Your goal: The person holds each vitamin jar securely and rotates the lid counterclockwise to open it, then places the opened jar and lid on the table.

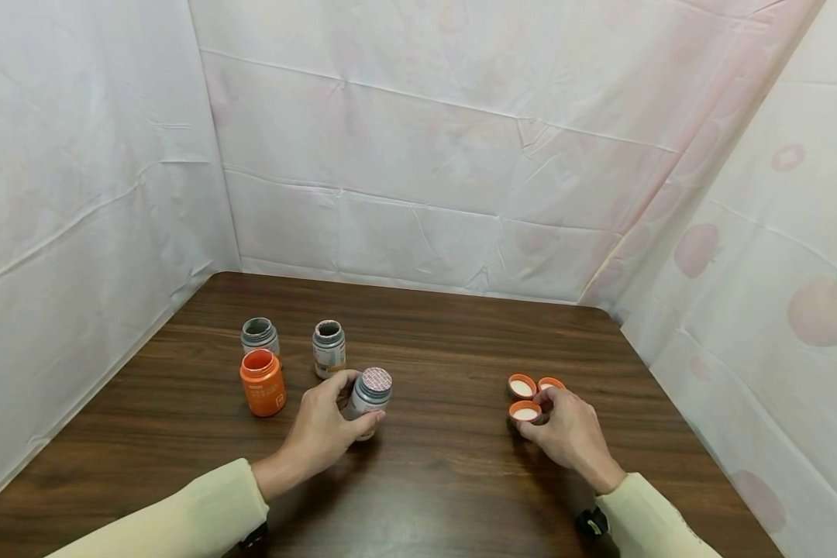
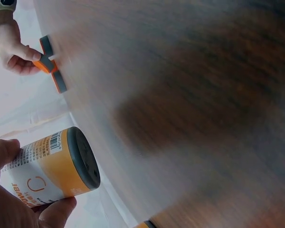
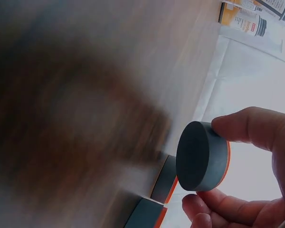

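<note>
My left hand (image 1: pixel 321 426) grips a grey-necked supplement bottle (image 1: pixel 373 394) with a patterned seal across its mouth. In the left wrist view, the bottle's dark base and its white and orange label (image 2: pixel 38 175) show above the tabletop, thumb and fingers on either side. On the right, my right hand (image 1: pixel 570 431) pinches a round screw cap (image 1: pixel 525 414) by its edge. That cap's dark grey top (image 3: pixel 193 156) faces the table in the right wrist view, and its orange inside with a white liner faces up. Two similar caps, one at the back left (image 1: pixel 521 386) and one beside the fingers (image 1: pixel 549 383), lie close by.
Left of my left hand stand an orange bottle (image 1: pixel 263 391), a grey-necked bottle (image 1: pixel 259 333) partly behind it, and another open grey-necked bottle (image 1: pixel 329 355). The brown wooden table (image 1: pixel 446 333) meets pale curtains (image 1: pixel 418 155) at the back and sides.
</note>
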`<state>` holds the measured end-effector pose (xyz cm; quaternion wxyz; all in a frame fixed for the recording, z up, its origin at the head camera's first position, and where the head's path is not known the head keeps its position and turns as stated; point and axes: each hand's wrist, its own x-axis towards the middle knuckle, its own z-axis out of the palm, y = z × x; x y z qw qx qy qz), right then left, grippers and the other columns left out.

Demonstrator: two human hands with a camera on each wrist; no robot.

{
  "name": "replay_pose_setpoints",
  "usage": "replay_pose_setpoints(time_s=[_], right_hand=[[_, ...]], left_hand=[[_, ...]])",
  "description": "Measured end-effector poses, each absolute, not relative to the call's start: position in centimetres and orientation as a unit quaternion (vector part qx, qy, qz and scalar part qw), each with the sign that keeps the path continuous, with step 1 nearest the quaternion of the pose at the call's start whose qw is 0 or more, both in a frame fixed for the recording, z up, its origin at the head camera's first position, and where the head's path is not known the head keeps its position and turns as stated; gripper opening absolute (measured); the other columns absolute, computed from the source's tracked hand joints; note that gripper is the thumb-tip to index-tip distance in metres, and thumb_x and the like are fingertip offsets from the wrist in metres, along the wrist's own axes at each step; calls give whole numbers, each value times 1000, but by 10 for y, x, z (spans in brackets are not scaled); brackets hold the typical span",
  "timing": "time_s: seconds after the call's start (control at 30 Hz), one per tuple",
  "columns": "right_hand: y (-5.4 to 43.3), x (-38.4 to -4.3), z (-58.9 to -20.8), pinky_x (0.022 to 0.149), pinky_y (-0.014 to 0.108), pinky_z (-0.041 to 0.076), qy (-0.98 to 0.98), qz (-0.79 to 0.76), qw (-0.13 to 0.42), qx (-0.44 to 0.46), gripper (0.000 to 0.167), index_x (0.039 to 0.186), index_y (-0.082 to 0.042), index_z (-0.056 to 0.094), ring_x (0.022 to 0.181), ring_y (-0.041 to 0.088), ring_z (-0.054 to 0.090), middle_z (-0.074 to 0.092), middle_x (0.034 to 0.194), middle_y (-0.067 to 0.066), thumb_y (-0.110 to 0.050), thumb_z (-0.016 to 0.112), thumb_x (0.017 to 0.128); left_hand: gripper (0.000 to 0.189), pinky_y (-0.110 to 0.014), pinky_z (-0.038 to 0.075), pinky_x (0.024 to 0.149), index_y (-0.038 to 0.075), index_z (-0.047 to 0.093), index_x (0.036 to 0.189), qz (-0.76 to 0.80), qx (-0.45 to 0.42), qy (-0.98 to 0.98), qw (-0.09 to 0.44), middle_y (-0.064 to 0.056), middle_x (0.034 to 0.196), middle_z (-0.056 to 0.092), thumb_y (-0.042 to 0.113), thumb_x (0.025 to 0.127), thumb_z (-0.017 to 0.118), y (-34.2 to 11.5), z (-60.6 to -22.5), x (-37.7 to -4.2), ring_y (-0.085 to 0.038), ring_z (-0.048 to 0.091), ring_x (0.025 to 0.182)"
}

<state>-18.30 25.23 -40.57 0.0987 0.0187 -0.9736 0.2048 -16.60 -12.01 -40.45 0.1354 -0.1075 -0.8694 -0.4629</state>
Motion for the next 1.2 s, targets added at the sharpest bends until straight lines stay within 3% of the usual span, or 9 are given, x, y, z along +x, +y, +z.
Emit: replay_pose_setpoints(time_s=[0.17,0.6,0.97,1.2], right_hand=[[256,-184,-408,82,47,43,-977,190,90,25,35,94,-10,68,73,15,55,62,80,-2,-32,87,75],[260,-183,-408,78,51,43,-985,153,64,45,40,100,-7,71,82,21,63,67,88,2,-33,88,75],[245,-174,-396,79,47,41,-969,185,141,83,39,106,-6,71,95,25,66,71,103,6,-32,85,80],[235,-167,-397,89,55,44,-954,202,176,135,49,115,-9,71,108,27,67,72,114,4,-36,89,79]], left_hand=[[54,-38,56,86,7,65,121,-464,-108,-869,135,-5,110,72,13,75,93,-120,-405,-166,-15,67,100],[55,-37,56,84,6,65,121,-462,-106,-870,139,-6,109,72,13,75,94,-121,-405,-166,-15,67,99],[61,-47,53,93,2,59,126,-447,-74,-879,146,-14,117,70,15,77,92,-128,-404,-167,-26,66,107],[63,-48,52,95,0,55,130,-439,-58,-884,149,-19,123,67,15,79,90,-133,-405,-169,-30,65,111]])
